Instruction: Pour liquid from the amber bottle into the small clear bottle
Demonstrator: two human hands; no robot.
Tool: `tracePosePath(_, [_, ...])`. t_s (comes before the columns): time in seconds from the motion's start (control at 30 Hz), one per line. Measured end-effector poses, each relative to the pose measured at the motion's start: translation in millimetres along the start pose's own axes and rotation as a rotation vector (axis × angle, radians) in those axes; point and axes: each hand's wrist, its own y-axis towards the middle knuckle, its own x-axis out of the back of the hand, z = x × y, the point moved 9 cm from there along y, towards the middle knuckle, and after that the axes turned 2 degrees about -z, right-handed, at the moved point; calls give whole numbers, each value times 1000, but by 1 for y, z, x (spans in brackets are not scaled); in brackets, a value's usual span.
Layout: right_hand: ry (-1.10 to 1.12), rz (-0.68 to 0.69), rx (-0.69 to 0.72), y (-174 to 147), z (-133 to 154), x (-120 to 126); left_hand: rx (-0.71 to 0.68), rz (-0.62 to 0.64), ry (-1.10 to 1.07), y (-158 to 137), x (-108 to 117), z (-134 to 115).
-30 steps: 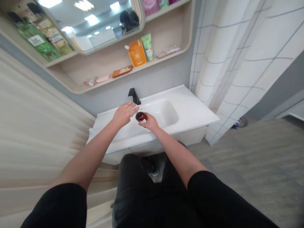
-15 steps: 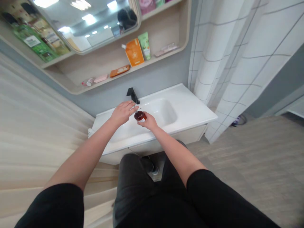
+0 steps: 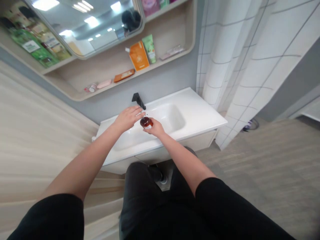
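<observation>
A reddish-brown bottle (image 3: 146, 122) with a pale label is held over the white sink (image 3: 175, 116). My right hand (image 3: 156, 127) is wrapped round its right side. The bottle appears tilted, one dark round end facing me. My left hand (image 3: 128, 117) is just to the left and above it, palm down, fingers stretched towards the black faucet (image 3: 138, 100). Its fingertips are close to the bottle; whether they touch it I cannot tell. A small pale patch between them is too blurred to make out.
Above the sink, a wall shelf (image 3: 160, 63) holds an orange pouch (image 3: 139, 56), a green tube (image 3: 149, 48) and several small items under a mirror (image 3: 92, 23). Cream curtain (image 3: 32, 126) hangs at left, white checked curtain (image 3: 252, 66) at right.
The view has shifted very slightly. Both hands and the bottle keep nearly the same places over the sink.
</observation>
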Motion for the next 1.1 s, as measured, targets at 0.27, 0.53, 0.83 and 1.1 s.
tracePosePath(0.27, [5, -23, 36, 0, 3, 2, -20, -21, -24, 4, 9, -5])
tracePosePath(0.53, [3, -24, 25, 0, 4, 2, -23, -39, -46, 4, 9, -6])
tracePosePath(0.83, [9, -33, 36, -1, 2, 2, -70, -38, 22, 1, 7, -8])
tracePosePath(1.1, [2, 0, 12, -1, 1, 0, -40, -25, -47, 2, 8, -8])
